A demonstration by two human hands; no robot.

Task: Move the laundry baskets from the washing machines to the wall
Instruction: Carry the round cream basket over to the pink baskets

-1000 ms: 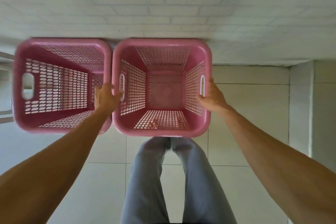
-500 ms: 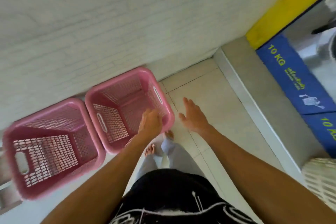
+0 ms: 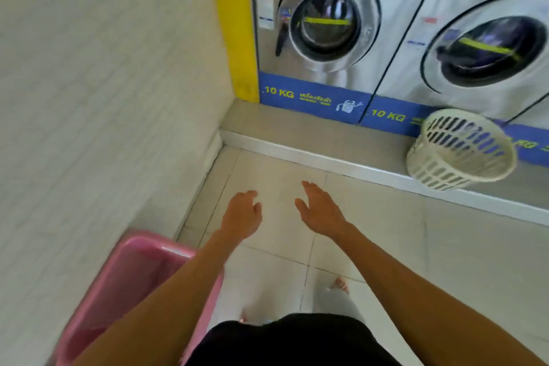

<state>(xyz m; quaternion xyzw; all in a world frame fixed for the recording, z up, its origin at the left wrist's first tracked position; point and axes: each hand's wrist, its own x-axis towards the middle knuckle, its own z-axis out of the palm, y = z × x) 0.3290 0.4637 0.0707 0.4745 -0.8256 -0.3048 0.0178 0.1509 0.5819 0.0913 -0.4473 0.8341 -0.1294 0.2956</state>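
A pink laundry basket [image 3: 130, 282] stands on the floor against the white brick wall [image 3: 98, 98] at the lower left, partly hidden by my left forearm. A round white laundry basket [image 3: 460, 151] sits on the raised step below the second washing machine [image 3: 487, 47] at the right. My left hand [image 3: 242, 214] and my right hand [image 3: 322, 209] hover over the bare tiled floor in the middle, both empty with fingers apart, well short of the white basket.
The first washing machine [image 3: 323, 21] stands beside a yellow post [image 3: 234, 24] in the corner. A grey raised step [image 3: 312, 142] with a white edge runs along the machines. My bare foot [image 3: 341, 284] is on the floor tiles below my hands.
My hands let go of the pink basket by the wall. The view swung right from the wall to the washing machines, and both hands now hang empty in front of me.
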